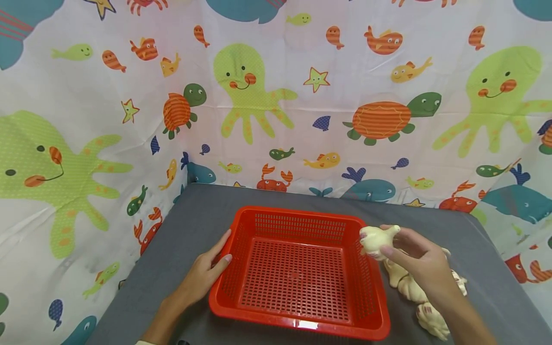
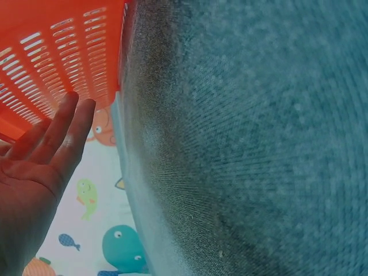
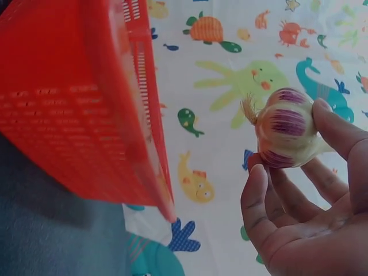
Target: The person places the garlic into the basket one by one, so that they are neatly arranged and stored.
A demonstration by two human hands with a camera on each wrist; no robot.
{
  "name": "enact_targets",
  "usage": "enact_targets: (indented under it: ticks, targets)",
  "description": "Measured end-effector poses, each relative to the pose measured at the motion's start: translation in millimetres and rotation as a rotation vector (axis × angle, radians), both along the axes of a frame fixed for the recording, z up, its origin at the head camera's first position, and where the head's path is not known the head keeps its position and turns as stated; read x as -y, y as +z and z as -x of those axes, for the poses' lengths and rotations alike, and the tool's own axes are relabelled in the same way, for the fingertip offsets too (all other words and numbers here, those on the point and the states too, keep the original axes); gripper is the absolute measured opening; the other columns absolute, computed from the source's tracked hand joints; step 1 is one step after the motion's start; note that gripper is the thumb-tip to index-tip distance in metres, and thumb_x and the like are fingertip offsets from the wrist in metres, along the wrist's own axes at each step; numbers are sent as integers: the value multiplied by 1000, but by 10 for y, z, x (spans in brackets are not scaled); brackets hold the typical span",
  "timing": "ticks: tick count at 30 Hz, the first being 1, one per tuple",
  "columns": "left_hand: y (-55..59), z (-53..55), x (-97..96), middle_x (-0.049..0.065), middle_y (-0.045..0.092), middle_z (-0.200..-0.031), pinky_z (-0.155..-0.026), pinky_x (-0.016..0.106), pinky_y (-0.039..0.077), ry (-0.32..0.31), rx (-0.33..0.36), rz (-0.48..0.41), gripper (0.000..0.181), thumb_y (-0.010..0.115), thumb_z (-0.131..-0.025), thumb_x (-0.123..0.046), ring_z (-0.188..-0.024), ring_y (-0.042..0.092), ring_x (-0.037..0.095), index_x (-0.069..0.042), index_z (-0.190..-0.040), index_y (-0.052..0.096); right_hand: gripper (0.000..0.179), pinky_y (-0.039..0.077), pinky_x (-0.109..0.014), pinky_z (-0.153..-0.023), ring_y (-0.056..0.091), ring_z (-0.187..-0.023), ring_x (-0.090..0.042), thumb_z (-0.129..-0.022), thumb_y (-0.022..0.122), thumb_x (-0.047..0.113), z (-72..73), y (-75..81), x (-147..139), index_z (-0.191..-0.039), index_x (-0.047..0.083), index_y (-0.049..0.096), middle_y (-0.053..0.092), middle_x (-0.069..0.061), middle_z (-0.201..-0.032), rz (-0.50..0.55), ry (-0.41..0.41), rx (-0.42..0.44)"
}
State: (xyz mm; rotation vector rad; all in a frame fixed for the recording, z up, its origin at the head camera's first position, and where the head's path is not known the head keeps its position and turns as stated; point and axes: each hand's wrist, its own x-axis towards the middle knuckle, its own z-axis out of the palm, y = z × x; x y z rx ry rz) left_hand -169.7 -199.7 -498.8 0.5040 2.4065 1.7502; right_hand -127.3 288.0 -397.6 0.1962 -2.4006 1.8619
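Observation:
My right hand [image 1: 416, 254] pinches a garlic bulb [image 1: 375, 242] between thumb and fingers, above the right rim of the red plastic basket [image 1: 299, 325]. In the right wrist view the bulb [image 3: 286, 127] shows purple streaks and a tuft of dry roots turned toward the basket. At the basket's left side, my left hand [image 1: 206, 272] holds the rim, thumb on top and fingers along the outer wall. The left wrist view has those fingers [image 2: 69, 129] nearly straight beside the slotted wall; the thumb is hidden there. Only bare perforated floor shows inside the basket.
Several more garlic bulbs [image 1: 432, 320] lie on the grey cloth-covered table [image 1: 196, 211] right of the basket, partly hidden under my right forearm. A white curtain [image 1: 276, 143] printed with sea animals hangs behind and at both sides. A small dark object [image 1: 183, 342] peeks in at the bottom edge.

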Motion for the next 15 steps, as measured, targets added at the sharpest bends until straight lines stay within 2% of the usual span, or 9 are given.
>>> enact_targets:
  ticks: [4, 8, 15]
  targets:
    - [-10, 1, 0, 27, 58, -147, -71, 35, 64, 0, 7, -6, 65, 55, -112, -31, -89, 79, 24, -34, -170, 25, 39, 61, -26, -87, 72, -114, -6, -102, 71, 8, 38, 44, 67, -141, 4, 65, 73, 10, -132, -18, 23, 11]
    - [0, -3, -1, 27, 58, -146, -71, 36, 64, -6, 9, -13, 64, 55, -113, -30, -89, 79, 25, -34, -169, 25, 38, 62, -30, -81, 73, -110, -9, -103, 71, 12, 81, 77, 130, -139, 5, 66, 72, 10, -134, -57, 33, 12]
    - [7, -8, 5, 28, 60, -144, -72, 36, 65, -12, 13, -17, 65, 55, -112, -30, -89, 79, 25, -34, -170, 25, 38, 61, -35, -81, 72, -109, -12, -103, 72, 18, 151, 135, 244, -140, 11, 67, 73, 7, -128, -80, 37, 16]
